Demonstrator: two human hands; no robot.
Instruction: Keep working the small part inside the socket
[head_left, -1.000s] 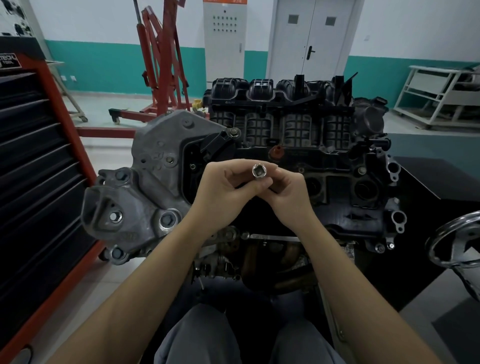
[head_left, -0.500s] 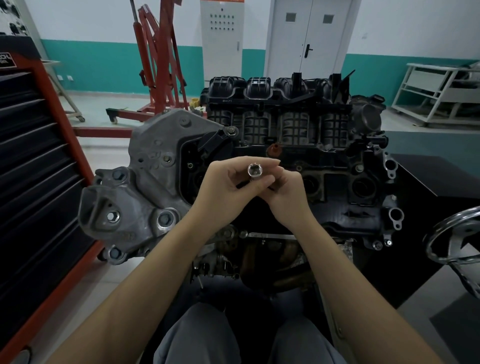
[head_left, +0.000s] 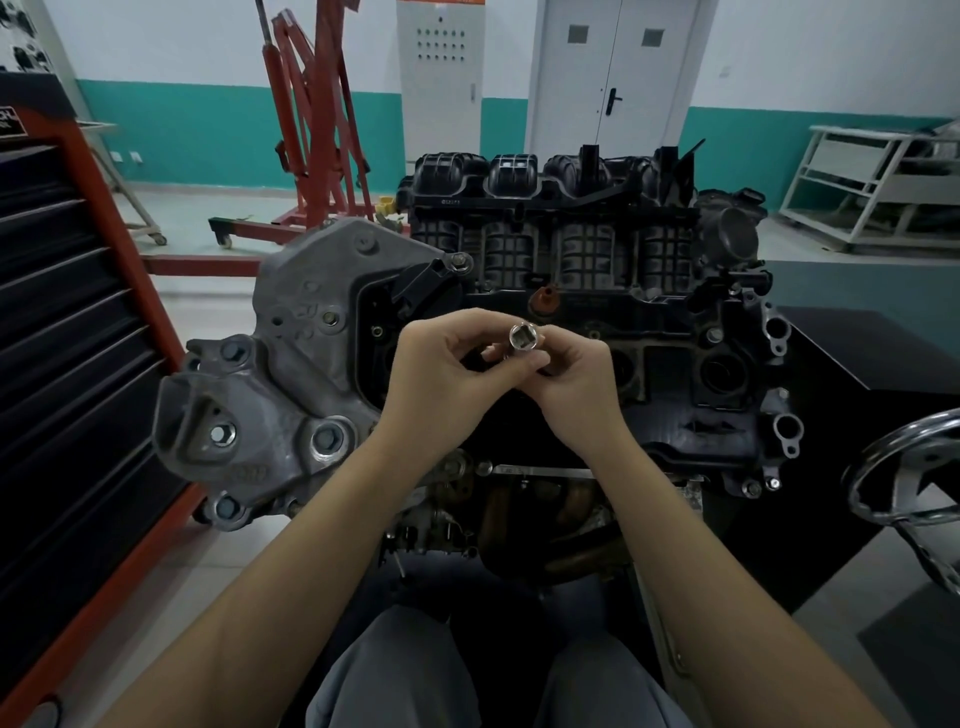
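Workshop floor with pale tiles and a teal-banded wall forms the background; a red hoist (head_left: 311, 119) stands by the wall, a tool cabinet (head_left: 67, 332) on the left, and a white double door (head_left: 613, 73) behind. An engine (head_left: 571, 270) sits on a stand directly in front of the seated person, its grey metal cover (head_left: 291, 374) on the left and its black ribbed manifold (head_left: 561, 208) at the far side.

Both hands are raised together above the engine, close enough to touch. The left hand (head_left: 441, 379) pinches a small silver socket (head_left: 525, 338) between thumb and fingertips, open end toward the camera. The right hand (head_left: 576, 384) has its fingers curled beneath the socket; whether it grips the socket itself or a part hidden below cannot be told.

Step in hand, as judged: inspecting the socket or fitting it to a drive piece. The next move likely calls for aligning the square drive end squarely with its mating part, then pressing straight on without tilting. A chrome handwheel (head_left: 914, 467) lies at the right edge.
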